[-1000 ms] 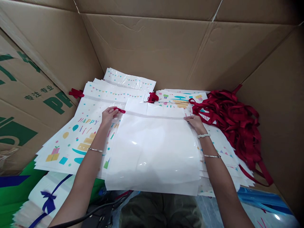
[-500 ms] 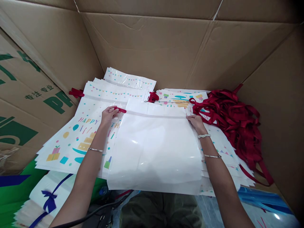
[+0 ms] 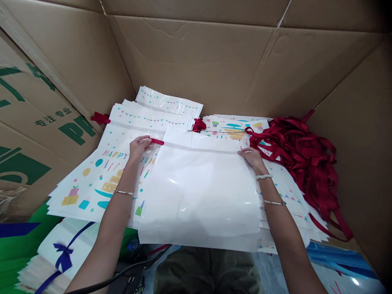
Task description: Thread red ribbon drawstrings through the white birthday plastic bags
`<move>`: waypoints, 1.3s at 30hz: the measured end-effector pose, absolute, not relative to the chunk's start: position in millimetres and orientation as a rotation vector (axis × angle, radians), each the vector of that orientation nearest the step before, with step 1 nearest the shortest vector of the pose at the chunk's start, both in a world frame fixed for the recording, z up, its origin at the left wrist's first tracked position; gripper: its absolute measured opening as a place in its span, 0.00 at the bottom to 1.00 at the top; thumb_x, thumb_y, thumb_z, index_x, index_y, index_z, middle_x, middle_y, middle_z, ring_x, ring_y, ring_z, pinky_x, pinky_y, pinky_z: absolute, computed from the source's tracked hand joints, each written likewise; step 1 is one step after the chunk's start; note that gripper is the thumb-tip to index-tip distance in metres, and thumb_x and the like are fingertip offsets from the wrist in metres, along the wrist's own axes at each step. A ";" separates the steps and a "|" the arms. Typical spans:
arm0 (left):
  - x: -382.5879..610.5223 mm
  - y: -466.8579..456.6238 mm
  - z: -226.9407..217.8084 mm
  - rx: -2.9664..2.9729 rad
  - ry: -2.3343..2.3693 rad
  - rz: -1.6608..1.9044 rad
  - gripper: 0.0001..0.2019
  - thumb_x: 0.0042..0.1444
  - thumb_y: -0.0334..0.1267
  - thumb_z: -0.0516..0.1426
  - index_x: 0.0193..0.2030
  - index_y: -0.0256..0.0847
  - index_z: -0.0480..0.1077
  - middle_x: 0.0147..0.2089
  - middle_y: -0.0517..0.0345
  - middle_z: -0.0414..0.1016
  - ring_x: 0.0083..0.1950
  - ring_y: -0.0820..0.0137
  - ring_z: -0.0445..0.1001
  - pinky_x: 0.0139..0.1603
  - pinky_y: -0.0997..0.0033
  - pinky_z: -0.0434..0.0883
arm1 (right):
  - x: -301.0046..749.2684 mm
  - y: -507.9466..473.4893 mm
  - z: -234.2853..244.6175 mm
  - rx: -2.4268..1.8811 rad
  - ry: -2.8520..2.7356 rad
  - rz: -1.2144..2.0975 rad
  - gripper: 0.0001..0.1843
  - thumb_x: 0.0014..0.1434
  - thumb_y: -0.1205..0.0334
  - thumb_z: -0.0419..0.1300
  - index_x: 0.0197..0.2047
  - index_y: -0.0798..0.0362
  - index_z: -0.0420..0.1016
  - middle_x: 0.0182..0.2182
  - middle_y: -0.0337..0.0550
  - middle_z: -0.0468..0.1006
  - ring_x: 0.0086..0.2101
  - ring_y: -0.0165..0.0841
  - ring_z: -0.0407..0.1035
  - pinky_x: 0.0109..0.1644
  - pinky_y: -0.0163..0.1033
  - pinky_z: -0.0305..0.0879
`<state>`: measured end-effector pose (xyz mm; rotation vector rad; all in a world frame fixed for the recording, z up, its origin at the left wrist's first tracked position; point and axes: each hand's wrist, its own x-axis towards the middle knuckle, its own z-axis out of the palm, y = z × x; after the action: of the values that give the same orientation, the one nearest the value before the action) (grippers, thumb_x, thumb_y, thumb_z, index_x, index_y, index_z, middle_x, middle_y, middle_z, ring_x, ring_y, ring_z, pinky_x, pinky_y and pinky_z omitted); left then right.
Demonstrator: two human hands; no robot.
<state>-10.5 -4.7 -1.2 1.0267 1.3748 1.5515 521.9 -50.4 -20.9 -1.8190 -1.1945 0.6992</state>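
Red ribbon (image 3: 157, 141), clamped in the left fingers (image 3: 145, 141) at the left edge of the white sheet (image 3: 199, 192), is best held level while the right fingers (image 3: 246, 152) pinch the opposite edge.

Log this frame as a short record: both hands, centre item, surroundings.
left hand: pinching short red strip, strip's end at sheet's left edge
right hand: fingertips at sheet's right edge, near top; grip unclear
centre: plain white sheet, glossy
left: printed sheets, fanned
right: red ribbon heap
lower left: blue bow
behind: cardboard wall
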 end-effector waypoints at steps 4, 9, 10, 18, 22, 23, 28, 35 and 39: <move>-12.6 -3.5 -2.9 1.006 1.390 1.556 0.16 0.45 0.33 0.70 0.42 0.35 0.76 0.32 0.50 0.83 0.29 0.67 0.81 0.32 0.74 0.76 | 518.9 -56.9 -15.6 -1.693 -1.189 0.906 0.42 0.37 0.49 0.75 0.56 0.57 0.76 0.24 0.34 0.71 0.25 0.29 0.63 0.28 0.31 0.56; -17.2 -3.2 -4.6 1.026 1.435 1.559 0.17 0.44 0.33 0.71 0.42 0.35 0.77 0.31 0.51 0.82 0.29 0.69 0.79 0.31 0.76 0.74 | 517.8 -60.6 -9.4 -1.759 -1.345 0.810 0.36 0.42 0.48 0.74 0.53 0.58 0.81 0.22 0.33 0.66 0.24 0.26 0.57 0.29 0.32 0.52; -17.9 -3.2 -4.6 1.021 1.441 1.556 0.17 0.44 0.33 0.71 0.42 0.35 0.76 0.31 0.51 0.82 0.29 0.69 0.79 0.31 0.76 0.74 | 517.8 -60.5 -9.0 -1.776 -1.362 0.792 0.35 0.43 0.48 0.74 0.52 0.58 0.81 0.22 0.33 0.66 0.24 0.26 0.57 0.29 0.32 0.52; -20.4 -2.8 -6.0 0.985 1.388 1.558 0.17 0.44 0.30 0.70 0.44 0.33 0.78 0.32 0.52 0.81 0.32 0.67 0.82 0.39 0.71 0.79 | 518.0 -59.3 -8.9 -1.870 -1.425 0.702 0.31 0.47 0.49 0.72 0.52 0.56 0.83 0.22 0.34 0.67 0.25 0.28 0.60 0.31 0.33 0.56; -21.7 -1.5 -7.8 1.002 1.390 1.558 0.17 0.44 0.29 0.68 0.44 0.32 0.78 0.31 0.52 0.81 0.32 0.67 0.82 0.40 0.71 0.80 | 519.9 -58.4 -11.3 -1.885 -1.448 0.684 0.30 0.48 0.50 0.72 0.52 0.56 0.83 0.23 0.34 0.67 0.26 0.28 0.61 0.32 0.34 0.57; -21.9 -1.2 -7.9 1.008 1.398 1.555 0.17 0.45 0.29 0.68 0.44 0.32 0.78 0.31 0.51 0.81 0.32 0.66 0.82 0.39 0.71 0.80 | 520.6 -57.9 -12.2 -1.886 -1.454 0.674 0.30 0.48 0.50 0.72 0.52 0.56 0.83 0.23 0.34 0.68 0.26 0.29 0.61 0.33 0.34 0.57; -21.8 -0.9 -6.8 1.014 1.429 1.529 0.16 0.46 0.28 0.67 0.44 0.32 0.77 0.30 0.52 0.80 0.33 0.66 0.82 0.41 0.70 0.81 | 522.2 -56.3 -14.8 -1.907 -1.458 0.632 0.27 0.49 0.55 0.69 0.52 0.55 0.83 0.25 0.35 0.69 0.28 0.29 0.63 0.34 0.34 0.55; -19.8 -0.5 -1.6 0.954 1.462 1.488 0.11 0.53 0.27 0.62 0.44 0.31 0.76 0.34 0.49 0.81 0.32 0.69 0.81 0.39 0.72 0.79 | 521.8 -56.2 -15.3 -1.884 -1.458 0.651 0.28 0.49 0.55 0.68 0.53 0.56 0.84 0.24 0.34 0.66 0.26 0.28 0.59 0.33 0.35 0.53; -21.9 -4.3 1.1 0.968 1.576 1.453 0.06 0.61 0.32 0.57 0.41 0.33 0.74 0.34 0.48 0.81 0.29 0.71 0.79 0.29 0.79 0.74 | 523.6 -55.3 -18.2 -1.823 -1.461 0.673 0.28 0.47 0.54 0.68 0.51 0.57 0.84 0.23 0.34 0.64 0.26 0.28 0.57 0.32 0.35 0.52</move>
<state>-21.9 -4.3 1.1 0.9684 1.5760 1.4527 523.6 -55.3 -18.2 -1.8230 -1.4614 0.6731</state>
